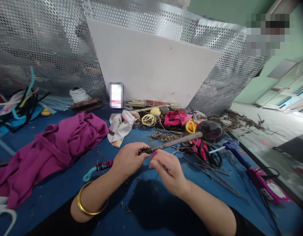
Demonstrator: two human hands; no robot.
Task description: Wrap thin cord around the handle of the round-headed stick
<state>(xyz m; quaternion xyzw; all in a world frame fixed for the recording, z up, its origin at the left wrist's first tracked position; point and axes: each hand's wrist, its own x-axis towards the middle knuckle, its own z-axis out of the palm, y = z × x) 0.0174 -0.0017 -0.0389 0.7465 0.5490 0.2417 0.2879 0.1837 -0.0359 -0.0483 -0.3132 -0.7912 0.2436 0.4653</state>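
My left hand (129, 160) is wrapped round a long wrapped stick (176, 141) that slants up to the right. The stick's near end is bound in black and purple and has a turquoise loop (89, 173) at its tip. At the far end sits a dark, rounded, patterned head (210, 131). My right hand (169, 170) is closed in a pinch just beside the stick, right of my left hand. A small bit of bright pink shows at its fingertips; what it is I cannot make out.
On the blue table, purple cloth (65, 141) lies left and a white cloth piece (122, 126) behind. Black-handled scissors (214, 159), a glue gun (236, 152), thin twigs (210, 175) and a pink-purple device (266, 188) are on the right. A white board (153, 65) leans behind.
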